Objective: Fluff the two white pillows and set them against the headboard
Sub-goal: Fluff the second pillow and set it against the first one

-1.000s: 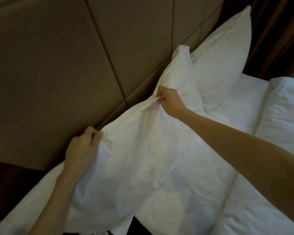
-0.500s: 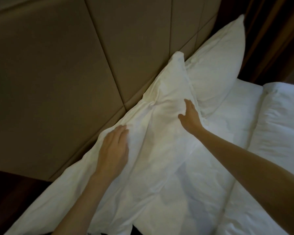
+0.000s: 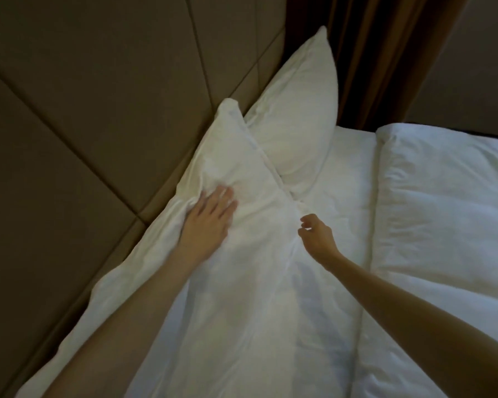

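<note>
Leaning against the padded headboard [image 3: 104,90], two white pillows are seen side by side along the head of the bed. The near pillow [image 3: 236,248] is propped at a slant, its upper edge touching the headboard panels and its far corner overlapping the lower corner of the far pillow [image 3: 299,110], which is stood nearly upright against the headboard's end. The left hand [image 3: 210,216] is laid flat on the near pillow's face, its fingers [image 3: 224,199] spread and released, nothing being gripped; the fabric is creased just beyond the fingertips. The right hand [image 3: 318,235] is held just beside the near pillow's right seam, loosely curled and empty, and whether it touches the fabric cannot be told. A white bedsheet [image 3: 348,182] is exposed between the pillows and a folded-back white duvet [image 3: 449,202], which is bunched to the right, well apart from the pillows. A brown curtain [image 3: 385,58] is hung behind the far pillow, and a plain wall [image 3: 477,76] is seen beside it. Nothing is lying between the pillows and the headboard.
</note>
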The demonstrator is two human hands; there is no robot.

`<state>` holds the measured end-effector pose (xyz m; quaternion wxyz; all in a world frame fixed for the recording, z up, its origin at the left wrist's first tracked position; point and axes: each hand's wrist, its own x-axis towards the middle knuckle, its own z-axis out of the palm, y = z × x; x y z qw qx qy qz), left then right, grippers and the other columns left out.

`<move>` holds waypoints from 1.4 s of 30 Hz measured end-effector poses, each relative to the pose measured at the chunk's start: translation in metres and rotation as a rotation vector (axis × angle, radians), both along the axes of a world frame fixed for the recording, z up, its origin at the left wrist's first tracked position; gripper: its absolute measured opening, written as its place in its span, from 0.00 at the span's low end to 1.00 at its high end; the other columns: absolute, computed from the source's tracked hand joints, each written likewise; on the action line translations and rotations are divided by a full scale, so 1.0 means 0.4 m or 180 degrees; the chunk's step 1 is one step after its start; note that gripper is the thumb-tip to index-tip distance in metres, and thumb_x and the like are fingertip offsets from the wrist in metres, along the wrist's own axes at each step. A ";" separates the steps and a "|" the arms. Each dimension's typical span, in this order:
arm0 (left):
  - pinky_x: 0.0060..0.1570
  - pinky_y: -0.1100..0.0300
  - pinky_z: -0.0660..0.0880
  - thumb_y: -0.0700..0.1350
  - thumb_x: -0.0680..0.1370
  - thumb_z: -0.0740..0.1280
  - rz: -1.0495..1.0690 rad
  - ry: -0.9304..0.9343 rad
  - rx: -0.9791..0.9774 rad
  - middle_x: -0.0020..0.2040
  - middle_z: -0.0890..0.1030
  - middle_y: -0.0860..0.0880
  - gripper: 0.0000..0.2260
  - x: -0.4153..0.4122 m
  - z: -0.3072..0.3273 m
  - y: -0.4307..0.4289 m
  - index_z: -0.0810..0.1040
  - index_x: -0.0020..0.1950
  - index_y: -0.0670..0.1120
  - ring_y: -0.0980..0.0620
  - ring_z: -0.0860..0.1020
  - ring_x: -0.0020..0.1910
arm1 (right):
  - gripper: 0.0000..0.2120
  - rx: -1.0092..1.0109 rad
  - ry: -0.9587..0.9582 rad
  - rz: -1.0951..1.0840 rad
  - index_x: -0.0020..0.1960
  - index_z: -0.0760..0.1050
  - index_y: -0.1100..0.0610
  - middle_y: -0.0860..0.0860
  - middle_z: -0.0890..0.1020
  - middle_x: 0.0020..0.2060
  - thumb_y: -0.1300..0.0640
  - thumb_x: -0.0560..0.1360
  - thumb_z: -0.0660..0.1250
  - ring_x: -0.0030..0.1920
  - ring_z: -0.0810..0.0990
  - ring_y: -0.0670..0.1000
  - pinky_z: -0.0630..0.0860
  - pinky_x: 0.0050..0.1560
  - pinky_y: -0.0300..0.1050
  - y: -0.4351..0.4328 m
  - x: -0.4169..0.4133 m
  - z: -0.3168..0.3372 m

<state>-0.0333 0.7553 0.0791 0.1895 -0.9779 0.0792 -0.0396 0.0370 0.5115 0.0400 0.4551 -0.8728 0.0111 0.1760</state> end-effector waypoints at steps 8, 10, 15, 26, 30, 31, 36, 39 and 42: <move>0.71 0.43 0.61 0.52 0.79 0.54 -0.0329 -0.0151 0.0191 0.73 0.68 0.43 0.23 0.273 0.065 0.101 0.68 0.72 0.47 0.42 0.64 0.73 | 0.20 0.0410 0.0012 -0.0321 0.70 0.66 0.60 0.59 0.72 0.68 0.60 0.79 0.58 0.68 0.71 0.58 0.69 0.67 0.53 0.070 0.065 -0.051; 0.73 0.46 0.58 0.52 0.79 0.52 -0.0312 -0.0095 0.0143 0.74 0.67 0.43 0.23 0.345 0.080 0.116 0.67 0.73 0.47 0.43 0.62 0.74 | 0.20 0.0546 -0.0053 -0.0357 0.71 0.65 0.59 0.58 0.71 0.69 0.58 0.79 0.57 0.69 0.70 0.57 0.68 0.69 0.54 0.112 0.108 -0.052; 0.74 0.49 0.49 0.52 0.80 0.51 -0.0191 -0.0065 0.0107 0.75 0.65 0.44 0.23 0.463 0.075 0.141 0.65 0.74 0.47 0.45 0.59 0.76 | 0.23 0.0950 -0.0365 -0.0214 0.74 0.61 0.55 0.52 0.67 0.73 0.52 0.80 0.55 0.72 0.65 0.52 0.58 0.71 0.43 0.244 0.190 -0.082; 0.71 0.48 0.58 0.49 0.79 0.51 -0.0241 -0.0354 0.0086 0.68 0.74 0.39 0.22 0.515 0.030 0.145 0.73 0.67 0.41 0.41 0.67 0.71 | 0.25 -0.0060 0.0312 -0.0322 0.77 0.51 0.47 0.49 0.52 0.78 0.44 0.81 0.43 0.78 0.49 0.51 0.46 0.75 0.55 0.242 0.266 -0.409; 0.70 0.48 0.59 0.46 0.80 0.52 -0.0283 -0.0460 0.0088 0.64 0.76 0.38 0.19 0.514 0.030 0.142 0.75 0.63 0.39 0.41 0.70 0.68 | 0.27 -0.0220 0.0671 -0.0433 0.77 0.52 0.53 0.52 0.54 0.78 0.45 0.81 0.44 0.77 0.54 0.54 0.53 0.74 0.57 0.161 0.263 -0.460; 0.71 0.48 0.59 0.44 0.80 0.52 -0.0269 -0.0443 0.0069 0.64 0.76 0.38 0.19 0.519 0.031 0.145 0.75 0.63 0.38 0.41 0.70 0.68 | 0.27 -0.0266 0.0772 -0.0390 0.77 0.53 0.55 0.53 0.55 0.78 0.46 0.81 0.44 0.76 0.57 0.55 0.55 0.74 0.56 0.143 0.261 -0.468; 0.71 0.45 0.57 0.36 0.78 0.56 -0.0062 -0.0448 -0.0275 0.70 0.69 0.35 0.18 0.501 0.050 0.126 0.70 0.67 0.35 0.38 0.65 0.71 | 0.19 -0.0237 0.1181 -0.0544 0.65 0.67 0.66 0.64 0.72 0.65 0.55 0.79 0.53 0.65 0.71 0.63 0.68 0.62 0.50 0.069 0.237 -0.468; 0.61 0.44 0.68 0.41 0.79 0.58 0.0467 -0.0759 -0.0342 0.70 0.69 0.36 0.19 0.462 0.080 0.105 0.68 0.69 0.37 0.36 0.70 0.65 | 0.23 0.0317 0.1485 -0.1030 0.67 0.65 0.65 0.64 0.72 0.65 0.51 0.78 0.57 0.63 0.72 0.63 0.72 0.62 0.54 0.079 0.216 -0.462; 0.48 0.45 0.72 0.50 0.78 0.63 0.0922 -0.0903 -0.0295 0.58 0.75 0.34 0.21 0.438 0.096 0.091 0.68 0.64 0.36 0.36 0.75 0.51 | 0.25 0.0585 0.1743 -0.1357 0.66 0.67 0.69 0.65 0.75 0.57 0.50 0.78 0.57 0.52 0.75 0.58 0.73 0.51 0.50 0.112 0.203 -0.469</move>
